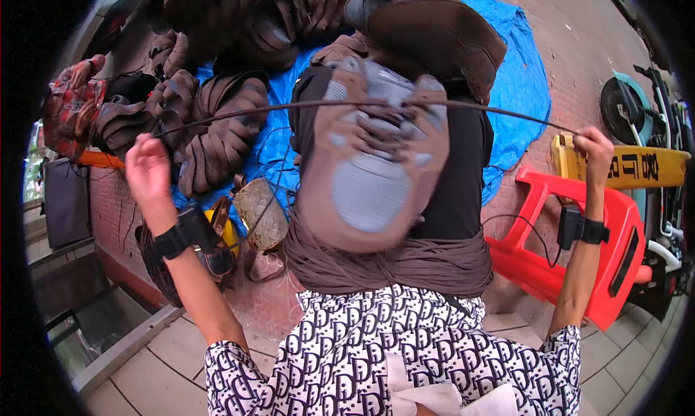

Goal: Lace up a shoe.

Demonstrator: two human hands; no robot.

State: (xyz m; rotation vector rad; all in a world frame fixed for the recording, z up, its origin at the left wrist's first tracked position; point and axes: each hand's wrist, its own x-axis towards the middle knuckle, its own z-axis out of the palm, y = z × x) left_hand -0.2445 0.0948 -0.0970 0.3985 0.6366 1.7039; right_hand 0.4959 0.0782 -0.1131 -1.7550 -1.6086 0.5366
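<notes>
A brown shoe upper point(311, 209) with grey mesh panels point(369, 191) lies across my lap, slightly blurred. A dark brown shoelace point(289, 107) runs through its upper eyelets, and both long ends are stretched out sideways. My left hand point(150, 171), raised at the far left, is closed on one end. Out at the far right, my right hand point(596, 152) grips the other end in a fist. Below the shoe upper, a thick bundle of similar laces point(449, 264) lies over my thighs. Both wrists wear black bands with small boxes.
Curved stacks of brown shoe uppers point(221, 130) sit on a blue tarp point(517, 68). A large brown piece point(441, 36) lies beyond my knees. Right are a red plastic stool point(615, 257) and a yellow sign point(644, 166). Left are a patterned bag point(262, 213) and a person's plaid sleeve point(76, 101).
</notes>
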